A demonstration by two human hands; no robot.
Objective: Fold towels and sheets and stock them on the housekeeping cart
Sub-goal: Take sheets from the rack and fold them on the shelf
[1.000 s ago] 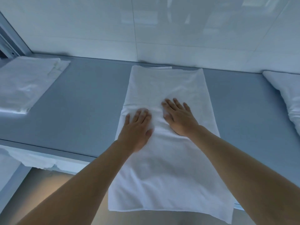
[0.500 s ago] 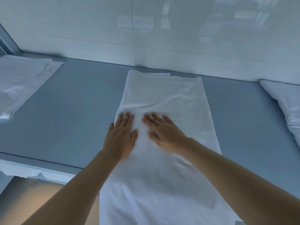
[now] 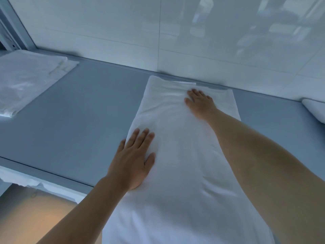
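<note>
countertop (image 3: 73, 120), grey and long, runs along a glossy white tiled wall (image 3: 123, 32) and carries all the linen in view. a white towel (image 3: 175, 155) lies lengthwise across it, already folded into a long narrow strip, with its far end almost at the wall and its near end hanging off the front edge toward the person. a folded white sheet (image 3: 26, 81) rests well apart on the far left of the counter, and a sliver of another white bundle (image 3: 314, 110) shows at the right edge. the left hand (image 3: 133, 161) lies flat with straight fingers on the towel's left edge, pressing and gripping nothing. the right hand (image 3: 200, 103) is likewise spread flat near the towel's far end, palm down, holding nothing. judging by this, the step in hand is smoothing the strip flat before its next fold. the next move probably calls for taking one short end by both corners and bringing it over onto the other, edges kept square, then pressing the crease. the housekeeping cart is not in view, so stocking looks some way off.
</note>
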